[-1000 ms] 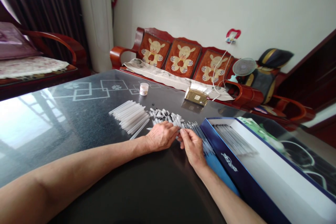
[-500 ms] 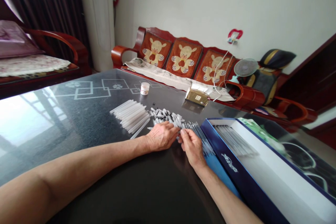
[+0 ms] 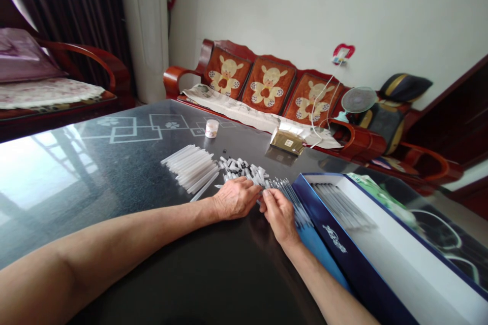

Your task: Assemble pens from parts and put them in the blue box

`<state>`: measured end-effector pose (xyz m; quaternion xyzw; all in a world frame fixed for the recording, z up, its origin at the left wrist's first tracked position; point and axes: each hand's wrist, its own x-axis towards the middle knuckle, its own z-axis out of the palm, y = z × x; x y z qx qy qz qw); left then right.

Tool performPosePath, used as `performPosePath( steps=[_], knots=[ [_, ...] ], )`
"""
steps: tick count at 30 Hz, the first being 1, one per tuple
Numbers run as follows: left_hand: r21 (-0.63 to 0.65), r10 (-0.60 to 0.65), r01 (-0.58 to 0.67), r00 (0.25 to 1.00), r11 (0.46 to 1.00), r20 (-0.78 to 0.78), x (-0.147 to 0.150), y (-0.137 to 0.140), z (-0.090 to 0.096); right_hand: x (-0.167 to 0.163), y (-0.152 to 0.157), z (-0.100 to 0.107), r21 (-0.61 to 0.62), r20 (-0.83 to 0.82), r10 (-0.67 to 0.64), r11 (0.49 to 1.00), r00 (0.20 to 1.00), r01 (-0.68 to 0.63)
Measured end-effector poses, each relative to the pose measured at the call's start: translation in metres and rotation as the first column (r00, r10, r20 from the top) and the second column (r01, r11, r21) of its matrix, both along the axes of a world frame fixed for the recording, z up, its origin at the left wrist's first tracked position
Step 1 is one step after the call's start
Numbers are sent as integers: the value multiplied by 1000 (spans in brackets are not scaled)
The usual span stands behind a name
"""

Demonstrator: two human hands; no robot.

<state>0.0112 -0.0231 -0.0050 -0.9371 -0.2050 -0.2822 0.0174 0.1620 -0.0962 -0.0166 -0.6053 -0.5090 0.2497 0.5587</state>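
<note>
My left hand (image 3: 237,198) is closed, its fingers bent in front of a heap of small white and black pen caps (image 3: 244,168). Close beside it, my right hand (image 3: 279,212) is pinched, thumb against forefinger. The fingertips of both hands nearly meet; whatever small piece they hold is too hidden to name. Left of the heap lies a stack of translucent white pen barrels (image 3: 192,165). Thin pen refills (image 3: 292,198) lie in a bunch behind my right hand, against a long blue box (image 3: 324,231).
Inside the box is a row of pens (image 3: 341,203) with dark ends. A small white round tub (image 3: 211,128) and a gold tissue box (image 3: 287,141) stand farther back on the dark glossy table (image 3: 125,172). Green packaging (image 3: 381,195) lies beyond the box; a wooden sofa (image 3: 267,86) is behind.
Both hands stay in nearly the same place with their fingers together. The whole view has shifted very slightly; nothing on the table has visibly moved.
</note>
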Motion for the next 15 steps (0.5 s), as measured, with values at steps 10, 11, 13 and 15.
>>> performPosePath(
  steps=[10, 11, 13, 15],
  knots=[
    [1, 8, -8, 1000, 1000, -10, 0, -1, 1, -1, -1, 2, 3, -49, 14, 1000, 999, -14],
    [0, 7, -7, 1000, 1000, -13, 0, -1, 1, -1, -1, 2, 6, -48, 15, 1000, 999, -15],
    [0, 3, -3, 1000, 1000, -14, 0, -1, 0, -1, 0, 1, 1, -30, 16, 1000, 999, -16],
    [0, -3, 3, 1000, 1000, -10, 0, -1, 0, 0, 1, 0, -15, -5, 12, 1000, 1000, -13]
  ],
)
